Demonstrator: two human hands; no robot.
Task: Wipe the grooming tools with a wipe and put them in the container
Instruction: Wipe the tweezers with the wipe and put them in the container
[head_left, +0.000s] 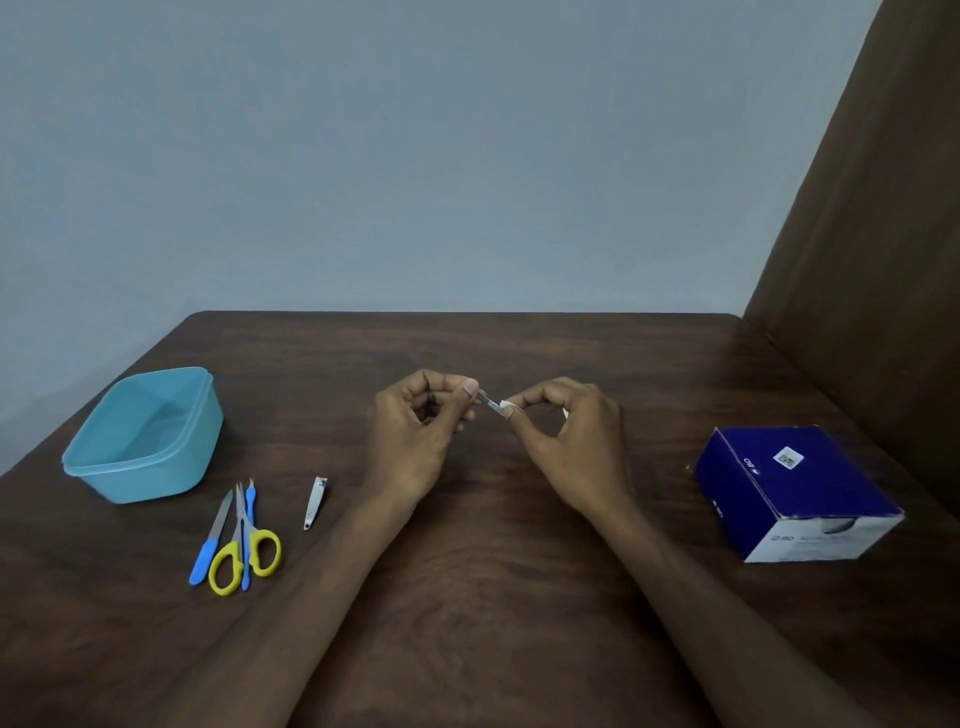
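Above the middle of the brown table, my left hand (415, 421) pinches a small metal tool (488, 401), most of it hidden in the fingers. My right hand (566, 426) presses a small white wipe (505, 407) around the tool's free end. An empty light-blue plastic container (140, 441) stands at the left. In front of it lie yellow-handled scissors (249, 551), a blue-handled nail file (210, 545), another blue-handled tool (249, 506) partly under the scissors, and a silver nail clipper (314, 503).
A dark-blue cardboard box (795, 491) with a white front sits at the right of the wooden table (493, 597). A brown panel (872, 260) rises along the right edge. The far table edge meets a grey wall.
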